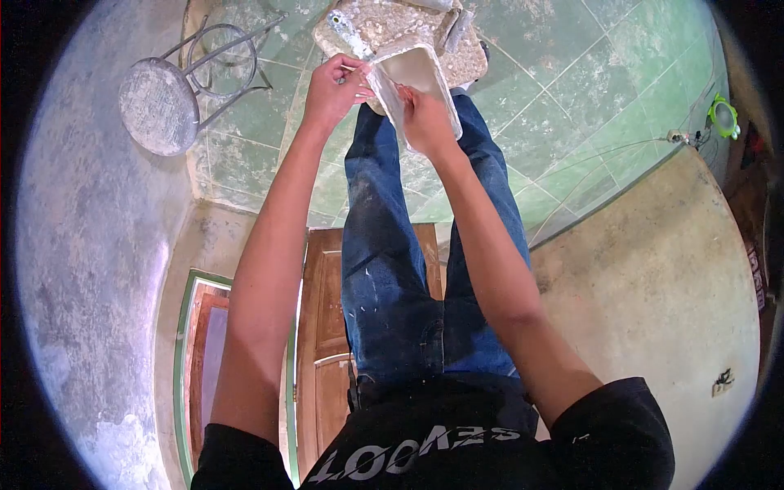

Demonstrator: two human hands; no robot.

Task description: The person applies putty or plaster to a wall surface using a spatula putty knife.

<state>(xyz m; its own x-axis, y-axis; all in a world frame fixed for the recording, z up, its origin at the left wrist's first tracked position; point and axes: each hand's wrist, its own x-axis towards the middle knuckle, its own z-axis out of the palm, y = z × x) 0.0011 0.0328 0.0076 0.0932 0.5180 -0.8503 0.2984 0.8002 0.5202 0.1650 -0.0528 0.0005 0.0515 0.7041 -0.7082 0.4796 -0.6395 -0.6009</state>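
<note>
A white rectangular container [433,73], hollow inside, lies tilted over the near edge of a rough, stained stool or small table [384,28]. My left hand [336,88] is at its left rim, thumb and index finger pinched together at the edge. My right hand [426,118] reaches over the inside with its fingers closed round a small thin thing that I cannot make out. Beyond my left hand, a white-smeared tool or bottle [349,34] rests on the rough surface.
A round stool [159,106] with metal legs lies on its side at the left. Green tiles [563,73] cover the floor. A green-rimmed object [723,117] and cables [678,137] are at the right. My legs [384,269] stand close below the container.
</note>
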